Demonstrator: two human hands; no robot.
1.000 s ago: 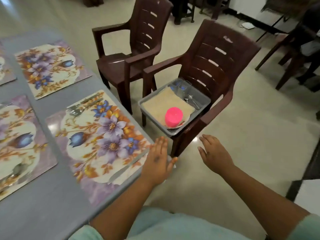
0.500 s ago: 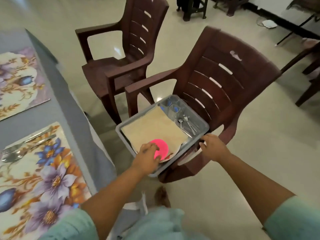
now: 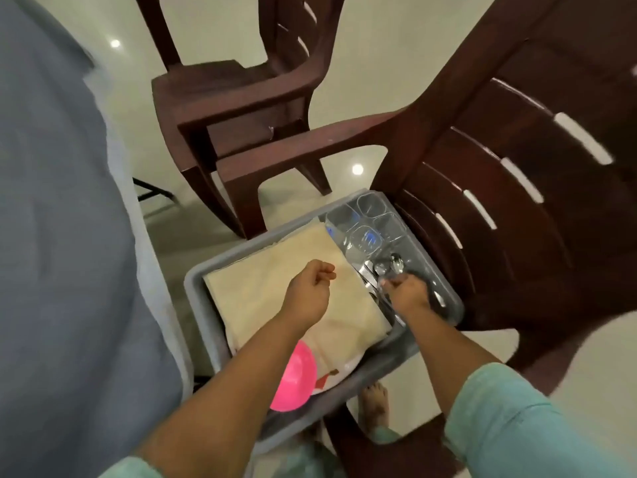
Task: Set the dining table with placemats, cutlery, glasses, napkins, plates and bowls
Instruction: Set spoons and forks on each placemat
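A grey tray (image 3: 196, 281) rests on the seat of a brown plastic chair (image 3: 517, 215). Folded beige napkins (image 3: 262, 291) fill the tray's middle, and a pink bowl (image 3: 296, 377) sits on a white plate (image 3: 344, 370) at its near end. Clear glasses (image 3: 365, 225) stand in the far corner, with metal cutlery (image 3: 382, 267) beside them. My right hand (image 3: 408, 293) is down among the cutlery with its fingers closed around some pieces. Over the napkins hovers my left hand (image 3: 308, 289), curled into a loose fist with nothing in it.
The blue-grey table (image 3: 62, 236) fills the left side, its edge close to the tray. A second brown chair (image 3: 241, 105) stands behind the first. Glossy cream floor (image 3: 362, 81) shows between them. My bare foot (image 3: 374, 401) is below the tray.
The camera has leaned in over the tray. My left hand left the pink bowl and now hangs over the napkins. My right hand moved from the tray's rim into the cutlery.
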